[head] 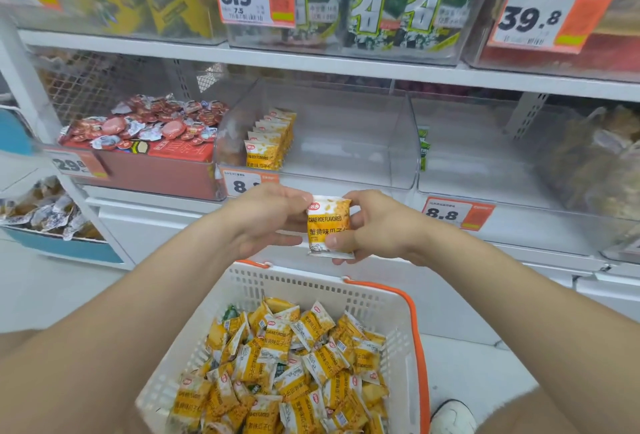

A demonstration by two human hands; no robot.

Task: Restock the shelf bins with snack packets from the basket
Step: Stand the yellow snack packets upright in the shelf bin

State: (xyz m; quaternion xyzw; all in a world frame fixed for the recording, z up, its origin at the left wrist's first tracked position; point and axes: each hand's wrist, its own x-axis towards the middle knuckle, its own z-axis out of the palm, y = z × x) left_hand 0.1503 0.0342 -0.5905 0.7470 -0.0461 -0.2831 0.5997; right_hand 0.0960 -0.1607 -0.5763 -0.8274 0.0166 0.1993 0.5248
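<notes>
The step in hand looks like squaring up one small yellow-and-white foil snack packet (329, 225) before shelving it. It is held upright between both hands, above the white plastic basket with orange handles (412, 312) and just in front of the clear plastic shelf bin (346, 142). The right hand (374, 225) pinches its right edge, thumb on the face. The left hand (273, 218) appears to pinch the top left corner, though its fingers (287, 243) are partly hidden. Next, the packet needs carrying forward and standing beside the row of matching packets (270, 142) at the bin's left.
</notes>
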